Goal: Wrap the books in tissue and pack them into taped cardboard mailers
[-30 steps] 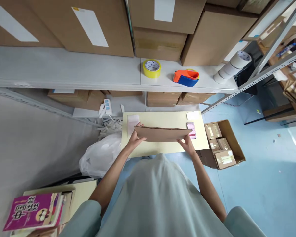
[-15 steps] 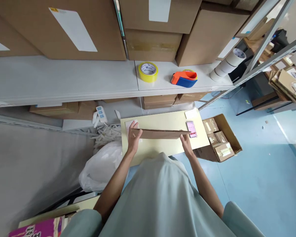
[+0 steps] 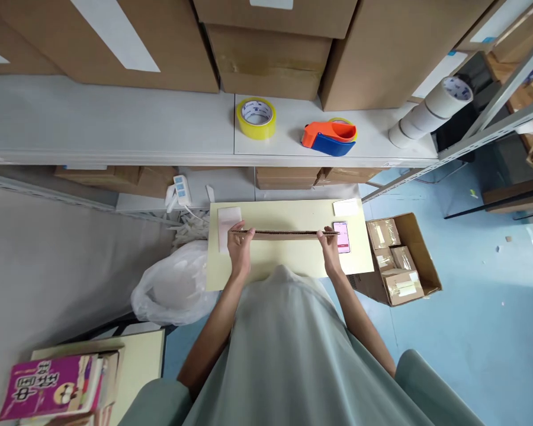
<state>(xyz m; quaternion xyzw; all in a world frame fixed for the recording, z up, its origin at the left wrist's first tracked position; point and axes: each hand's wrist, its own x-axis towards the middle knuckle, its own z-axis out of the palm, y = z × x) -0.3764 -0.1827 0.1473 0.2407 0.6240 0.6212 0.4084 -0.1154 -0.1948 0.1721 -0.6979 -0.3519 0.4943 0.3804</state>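
Observation:
A flat piece of brown cardboard (image 3: 284, 235) is held up nearly edge-on above the pale yellow table (image 3: 288, 260). My left hand (image 3: 240, 248) grips its left end, thumb on the near side. At the right end my right hand (image 3: 331, 251) pinches it in the same way. Just beyond my right hand lies a phone (image 3: 342, 236) with a pink screen, and a white slip (image 3: 345, 207) sits behind it. A white sheet (image 3: 228, 228) lies by my left hand, partly covered by it.
On the shelf (image 3: 160, 127) stand yellow tape (image 3: 256, 118), an orange-and-blue tape dispenser (image 3: 329, 137) and stacked white rolls (image 3: 430, 112). An open carton (image 3: 426, 260) of small boxes is right of the table. A white plastic bag (image 3: 173, 287) and books (image 3: 48, 384) are at left.
The cardboard has tilted so that it shows closer to edge-on, both hands still holding its ends. My view has shifted a little, bringing more of the books into sight.

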